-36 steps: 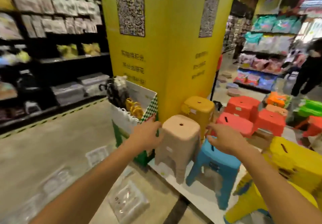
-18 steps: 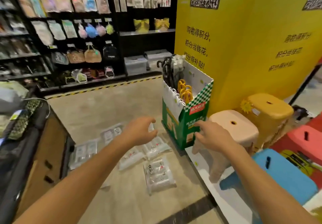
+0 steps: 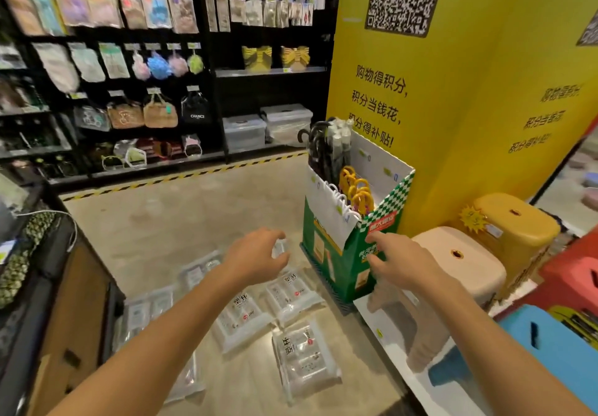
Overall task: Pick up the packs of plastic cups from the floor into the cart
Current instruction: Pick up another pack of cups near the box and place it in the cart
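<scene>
The left hand point(image 3: 255, 258) hung empty, fingers loosely curled round nothing; the right hand point(image 3: 401, 265) was empty too, its fingers spread and relaxed. Below and just ahead of the left hand lay the clear, flat plastic packs of cups point(image 3: 241, 318), scattered on the beige floor point(image 3: 194, 221), several touching at their edges. The right hand hovered to their right, before a green cardboard display box point(image 3: 336, 273) (umbrellas stood in it). The nearest pack point(image 3: 305, 355) lay between the forearms, its long axis running away from the person. The left hand looked the closer, needing a reach downward.
</scene>
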